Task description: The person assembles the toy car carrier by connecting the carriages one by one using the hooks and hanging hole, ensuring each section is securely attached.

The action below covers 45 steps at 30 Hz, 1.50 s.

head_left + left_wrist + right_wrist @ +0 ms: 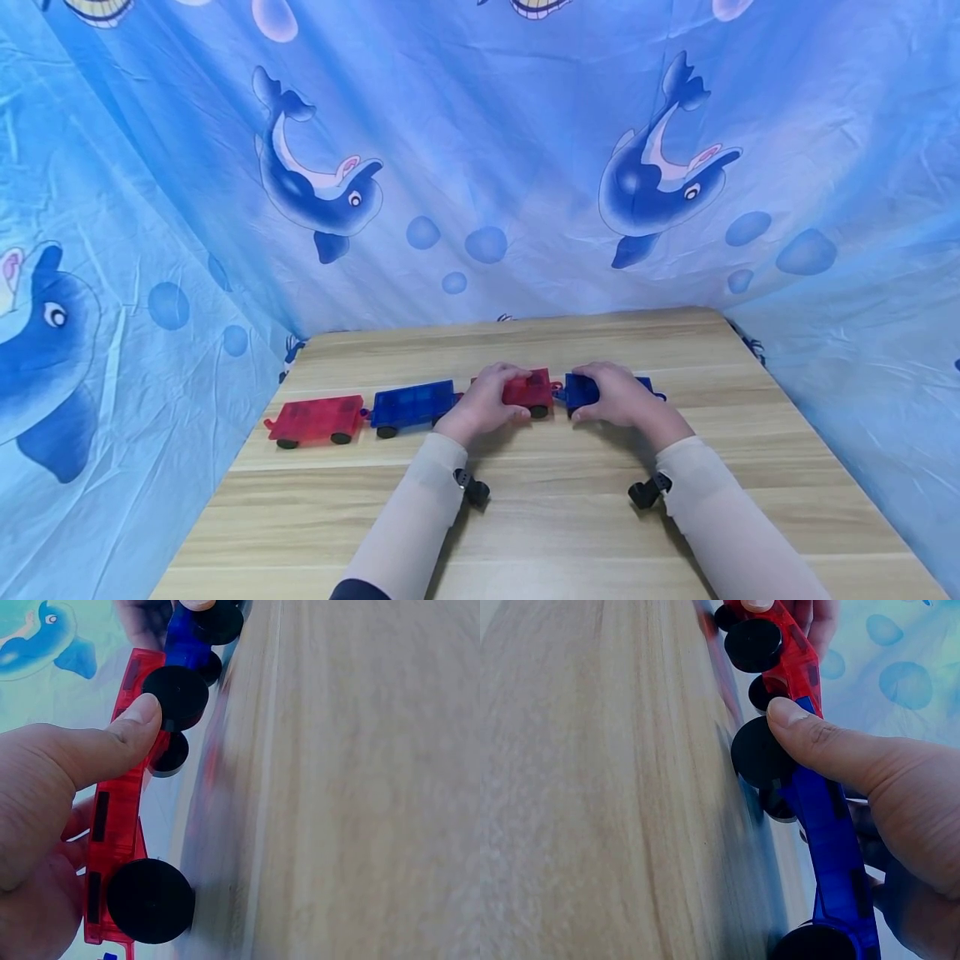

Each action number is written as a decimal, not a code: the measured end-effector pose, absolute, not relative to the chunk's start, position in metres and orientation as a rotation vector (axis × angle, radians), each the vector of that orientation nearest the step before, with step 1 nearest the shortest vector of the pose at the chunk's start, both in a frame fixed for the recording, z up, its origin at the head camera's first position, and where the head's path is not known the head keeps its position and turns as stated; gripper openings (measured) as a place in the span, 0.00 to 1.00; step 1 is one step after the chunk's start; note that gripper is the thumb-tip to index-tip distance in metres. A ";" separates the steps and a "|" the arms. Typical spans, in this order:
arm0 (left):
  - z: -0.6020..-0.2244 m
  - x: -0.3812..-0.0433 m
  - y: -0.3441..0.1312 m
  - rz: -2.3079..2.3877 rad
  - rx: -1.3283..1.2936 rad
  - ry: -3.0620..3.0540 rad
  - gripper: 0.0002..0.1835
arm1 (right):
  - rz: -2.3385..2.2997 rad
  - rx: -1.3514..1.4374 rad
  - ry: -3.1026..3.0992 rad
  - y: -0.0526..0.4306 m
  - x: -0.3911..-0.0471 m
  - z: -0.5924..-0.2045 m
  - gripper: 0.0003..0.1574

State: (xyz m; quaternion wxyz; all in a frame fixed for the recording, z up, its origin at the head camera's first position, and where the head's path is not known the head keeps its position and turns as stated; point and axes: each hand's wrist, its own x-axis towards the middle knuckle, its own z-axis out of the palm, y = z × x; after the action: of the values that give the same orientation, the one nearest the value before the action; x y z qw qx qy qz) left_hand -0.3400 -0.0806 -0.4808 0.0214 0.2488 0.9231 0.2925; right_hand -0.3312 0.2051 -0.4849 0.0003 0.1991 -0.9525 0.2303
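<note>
In the head view my left hand [491, 400] grips a see-through red toy train car [537, 385] across its sides. The left wrist view shows its thumb on a black wheel [178, 697] of that red car [112, 817]. To the right, my right hand [618, 396] holds a see-through blue toy car [579, 390], its thumb by a front wheel [761, 754]. The two cars stand end to end with their small hooks meeting between the hands; whether they are linked I cannot tell. Fingers cover much of both cars.
Left of my hands, another blue car [412, 405] and another red car [318, 419] stand in the same row on the wooden table [555, 533]. A blue dolphin-print curtain [480, 150] hangs behind the table and along its sides.
</note>
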 end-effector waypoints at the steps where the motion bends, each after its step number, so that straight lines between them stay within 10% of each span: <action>1: -0.481 -0.340 -0.081 0.907 0.773 2.860 0.39 | 0.719 0.631 -2.989 0.205 -0.331 -0.485 0.57; 45: -0.487 -0.347 -0.088 0.808 0.809 2.922 0.39 | 0.752 0.618 -3.012 0.212 -0.333 -0.486 0.58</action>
State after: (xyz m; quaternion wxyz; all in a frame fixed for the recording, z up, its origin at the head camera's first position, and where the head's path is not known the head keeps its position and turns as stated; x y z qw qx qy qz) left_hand -0.3471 -0.0880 -0.4875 0.0017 0.2578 0.9312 0.2576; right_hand -0.3329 0.2115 -0.4865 -0.0120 0.1952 -0.9515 0.2375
